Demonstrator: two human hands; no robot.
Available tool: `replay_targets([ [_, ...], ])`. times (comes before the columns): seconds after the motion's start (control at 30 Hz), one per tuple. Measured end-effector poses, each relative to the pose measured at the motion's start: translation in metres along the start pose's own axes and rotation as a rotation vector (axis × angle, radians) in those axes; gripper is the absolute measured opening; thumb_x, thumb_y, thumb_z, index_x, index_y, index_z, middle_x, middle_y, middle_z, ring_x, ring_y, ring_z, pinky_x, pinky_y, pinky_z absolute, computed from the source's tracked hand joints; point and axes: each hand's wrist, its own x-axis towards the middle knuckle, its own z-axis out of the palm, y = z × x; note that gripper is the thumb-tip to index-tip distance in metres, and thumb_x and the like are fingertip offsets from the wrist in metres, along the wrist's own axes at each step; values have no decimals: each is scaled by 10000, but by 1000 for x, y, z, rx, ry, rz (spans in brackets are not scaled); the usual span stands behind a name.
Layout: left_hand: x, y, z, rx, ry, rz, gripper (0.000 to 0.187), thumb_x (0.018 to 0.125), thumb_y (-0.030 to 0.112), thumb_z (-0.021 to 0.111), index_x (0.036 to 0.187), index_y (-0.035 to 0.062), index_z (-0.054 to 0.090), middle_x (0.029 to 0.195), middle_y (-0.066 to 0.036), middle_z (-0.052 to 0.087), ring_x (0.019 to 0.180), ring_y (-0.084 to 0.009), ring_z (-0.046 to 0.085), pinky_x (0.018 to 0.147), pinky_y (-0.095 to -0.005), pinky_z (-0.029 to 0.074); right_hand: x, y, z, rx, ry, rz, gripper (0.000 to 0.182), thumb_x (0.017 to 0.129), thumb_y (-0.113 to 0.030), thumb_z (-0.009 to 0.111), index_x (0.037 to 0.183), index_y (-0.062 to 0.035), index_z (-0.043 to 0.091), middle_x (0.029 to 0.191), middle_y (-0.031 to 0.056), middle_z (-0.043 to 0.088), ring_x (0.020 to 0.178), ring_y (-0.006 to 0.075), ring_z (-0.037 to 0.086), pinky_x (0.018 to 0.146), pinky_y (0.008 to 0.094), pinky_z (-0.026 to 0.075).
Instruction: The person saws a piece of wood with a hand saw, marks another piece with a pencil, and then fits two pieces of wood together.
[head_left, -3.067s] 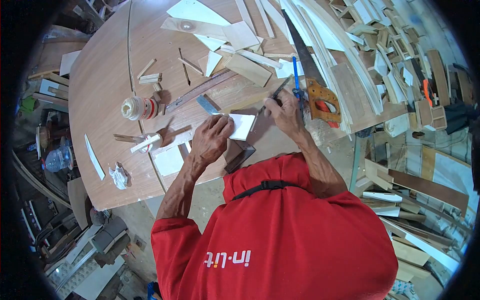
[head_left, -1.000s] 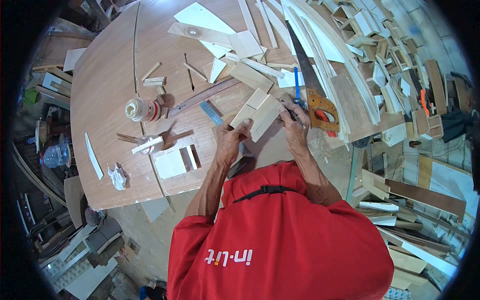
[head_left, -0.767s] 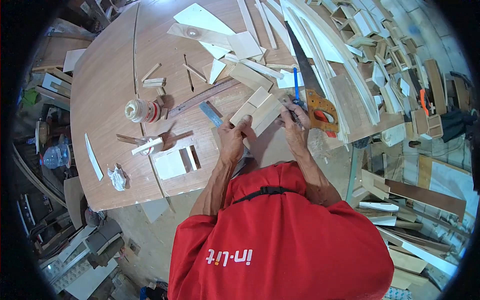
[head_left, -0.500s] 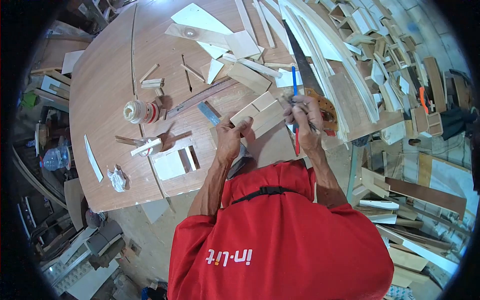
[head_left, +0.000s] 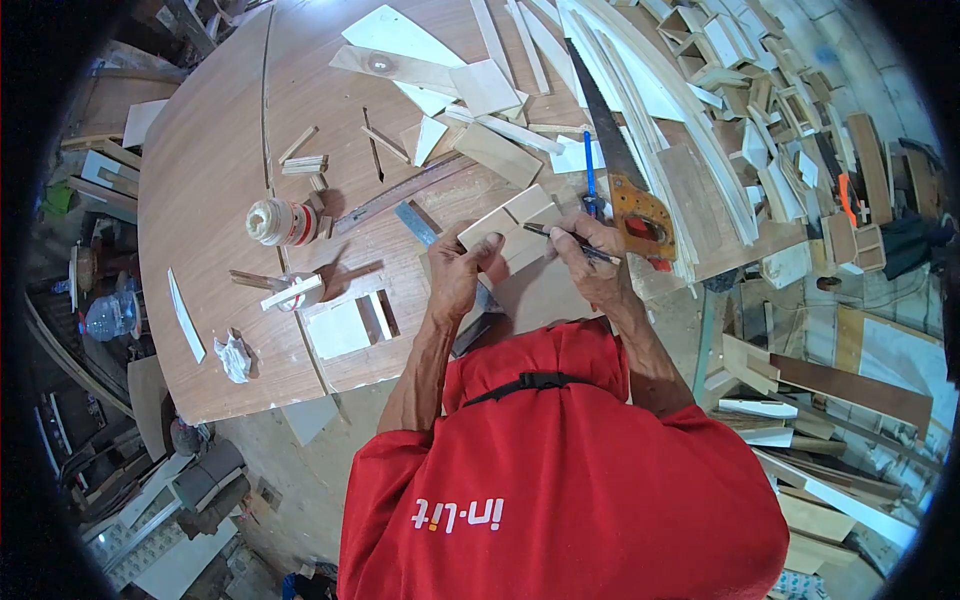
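My left hand (head_left: 458,275) grips a pale wooden block (head_left: 490,222) by its near-left side, with the thumb lying across its face. A dark line or groove runs over part of that face. In my right hand (head_left: 592,248) is a dark, slim pencil (head_left: 535,229), pinched between fingers and thumb, its tip right at the block's surface. A handsaw (head_left: 640,208) with a wooden handle lies just right of that hand. Beyond the knuckles is a long blue tool (head_left: 589,165). Left of the block rests a blue-grey bar (head_left: 415,224).
A glue-smeared jar (head_left: 280,222) and a white container (head_left: 297,292) with sticks across it stand on the left of the table (head_left: 210,200). Wood offcuts (head_left: 497,155) lie at the back. Long strips (head_left: 630,90) line the right edge. Crumpled white paper (head_left: 234,358) sits front left.
My right hand has come left and turned, bringing the pencil's tip to the block; the saw handle and blue tool show more fully. My left hand and the block stay nearly where they were.
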Motion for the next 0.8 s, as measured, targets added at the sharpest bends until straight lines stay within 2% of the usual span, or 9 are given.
replay_targets([
  [0.23, -1, -3, -1, 198, -26, 81, 175, 833, 67, 689, 981, -17, 647, 797, -69, 679, 725, -125, 624, 647, -261, 502, 15, -8, -13, -25, -64, 176, 153, 876, -110, 561, 867, 16, 648, 652, 39, 620, 596, 88, 565, 570, 256, 460],
  [0.3, -2, -4, -3, 179, -26, 84, 162, 833, 65, 687, 970, -13, 651, 815, -74, 688, 736, -120, 630, 652, -264, 505, 19, -7, -22, -176, 38, 166, 181, 848, -150, 572, 857, 9, 658, 631, 77, 622, 592, 126, 569, 577, 301, 460],
  [0.33, -3, -2, -6, 179, -27, 85, 162, 833, 65, 687, 970, -13, 651, 815, -74, 688, 736, -120, 630, 652, -264, 505, 20, -11, -29, -337, 74, 121, 177, 855, -145, 574, 887, 5, 663, 639, 81, 633, 592, 121, 570, 584, 286, 465],
  [0.43, -4, 1, -15, 107, -35, 34, 164, 852, 78, 676, 996, 4, 652, 860, -73, 700, 764, -123, 644, 665, -263, 516, 18, -8, -39, -152, 174, 156, 163, 867, -129, 572, 900, 4, 660, 666, 87, 645, 612, 99, 570, 581, 273, 461],
  [0.5, 0, -3, -20, 190, 0, 54, 164, 852, 90, 679, 989, 6, 646, 814, -58, 682, 703, -116, 632, 607, -262, 506, 16, -8, -37, -164, 156, 80, 145, 872, -111, 577, 908, 4, 657, 673, 73, 638, 615, 80, 565, 558, 261, 451],
  [0.57, 1, -5, -18, 123, -2, 16, 167, 841, 85, 689, 977, -3, 648, 779, -55, 671, 656, -108, 609, 575, -248, 480, 13, -3, -23, 73, 119, -98, 130, 869, -102, 584, 900, 3, 655, 671, 53, 627, 602, 77, 561, 539, 256, 445],
  [0.63, 3, -8, -17, 59, -4, -25, 170, 830, 80, 699, 965, -11, 650, 745, -51, 659, 609, -101, 587, 543, -233, 455, 8, -9, -13, 51, 87, -72, 122, 870, -93, 584, 893, 4, 654, 671, 44, 620, 600, 81, 562, 542, 243, 445],
  [0.7, 3, -7, -16, 48, -39, -25, 152, 855, 96, 679, 964, 1, 634, 704, -42, 624, 538, -122, 569, 499, -271, 462, 6, -7, -2, 18, 34, -122, 126, 880, -93, 580, 907, 6, 653, 690, 50, 625, 618, 85, 570, 552, 243, 451],
  [0.8, -4, 3, -9, -11, -59, -88, 170, 824, 88, 713, 954, -2, 651, 666, -18, 612, 566, -88, 550, 508, -229, 423, 6, -7, 8, 15, 36, -170, 130, 889, -99, 577, 920, 5, 649, 682, 54, 625, 610, 100, 577, 555, 257, 463],
])
